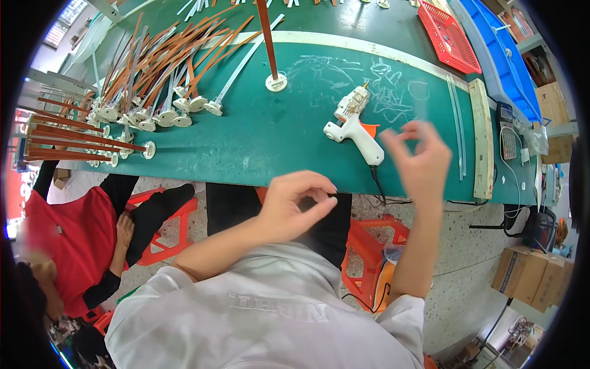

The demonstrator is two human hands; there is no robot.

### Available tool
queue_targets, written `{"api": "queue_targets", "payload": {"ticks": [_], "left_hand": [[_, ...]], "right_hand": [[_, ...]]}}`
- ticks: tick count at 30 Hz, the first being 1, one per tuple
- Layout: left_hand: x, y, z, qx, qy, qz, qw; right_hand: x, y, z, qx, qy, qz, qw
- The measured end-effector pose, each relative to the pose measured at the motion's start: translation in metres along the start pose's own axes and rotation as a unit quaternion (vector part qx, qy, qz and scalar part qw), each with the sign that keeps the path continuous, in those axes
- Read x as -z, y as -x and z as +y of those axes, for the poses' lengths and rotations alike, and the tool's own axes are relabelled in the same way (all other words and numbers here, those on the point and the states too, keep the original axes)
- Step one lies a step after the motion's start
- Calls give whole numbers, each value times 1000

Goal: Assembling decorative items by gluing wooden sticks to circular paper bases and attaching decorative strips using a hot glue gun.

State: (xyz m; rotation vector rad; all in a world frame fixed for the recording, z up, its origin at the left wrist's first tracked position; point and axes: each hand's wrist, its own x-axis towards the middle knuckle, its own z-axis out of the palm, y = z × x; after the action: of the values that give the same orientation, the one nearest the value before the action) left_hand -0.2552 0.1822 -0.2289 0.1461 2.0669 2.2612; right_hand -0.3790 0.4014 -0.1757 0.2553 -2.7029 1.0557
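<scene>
In front of my body my left hand [295, 206] is raised at the table's near edge, thumb and index fingertips pinched; whatever lies between them is too small to make out. My right hand [424, 157], smeared by motion, curls thumb and fingers into a pinch beside a hot glue gun [359, 126]. This white gun with an orange trigger lies on the green tabletop [264, 141], its cord [376, 181] dropping over the edge. Beyond it, a brown strip [268, 43] stands upright on a round white base [276, 82]. Dried glue marks [390, 92] streak the surface.
Many brown and clear strips [178, 55] with round white bases crowd the left. Clear glue sticks [458, 129] lie at right beside a pale bar [481, 141]. Further back are a red basket [448, 40] and blue bin [504, 55]. A person in red [77, 240] sits at left.
</scene>
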Motion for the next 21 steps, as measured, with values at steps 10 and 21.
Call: {"api": "queue_targets", "payload": {"ticks": [10,21], "left_hand": [[-12,1,0,128,142,-69,979],[-41,1,0,72,437,-148,884]], "right_hand": [[-27,18,-5,-9,42,-82,996],[11,123,-42,-241,-577,-78,776]]}}
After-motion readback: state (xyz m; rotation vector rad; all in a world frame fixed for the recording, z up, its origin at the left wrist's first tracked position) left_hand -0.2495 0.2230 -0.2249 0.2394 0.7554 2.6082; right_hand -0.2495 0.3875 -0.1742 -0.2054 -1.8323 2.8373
